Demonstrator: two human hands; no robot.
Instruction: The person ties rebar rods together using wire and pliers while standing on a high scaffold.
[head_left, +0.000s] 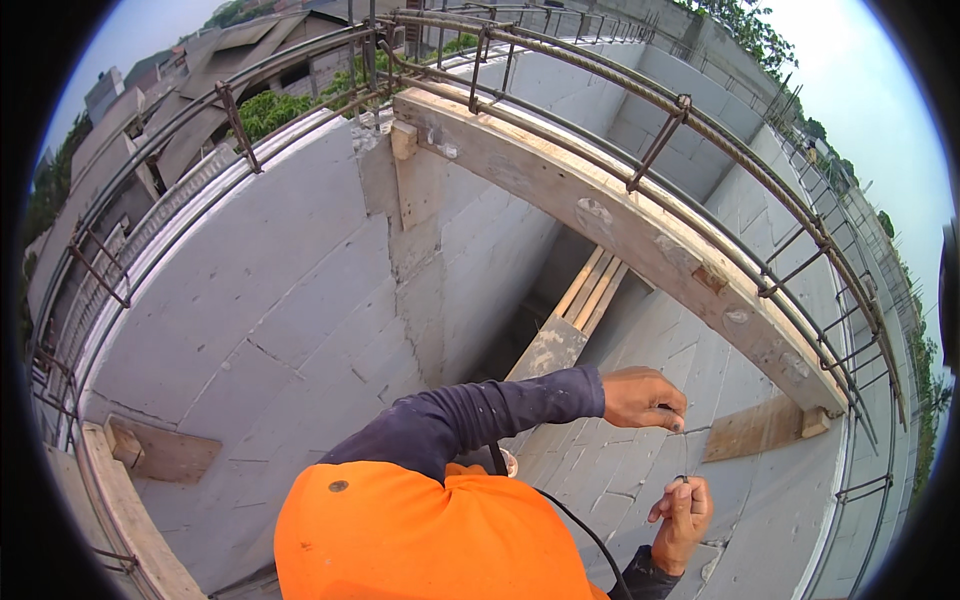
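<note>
My left hand (645, 399) reaches across to the right in a dark sleeve, thumb and fingertips pinched together. Below it, my right hand (684, 517) is raised with its fingers curled and the thumb pressed against them. A thin wire or thread (685, 454) runs between the two hands, and both appear to pinch it. A small dark thing (681, 478) shows at the right fingertips; whether it is a ring or part of the strand is unclear. Behind both hands is a wall of light grey blocks (630, 465).
A wooden formwork beam (600, 217) spans the walls ahead, with tied steel rebar (660, 150) above it. Narrow planks (577, 307) cross the deep gap below. Timber (135, 517) and more rebar (232, 120) line the left wall. A black cord (585, 529) hangs by my orange vest.
</note>
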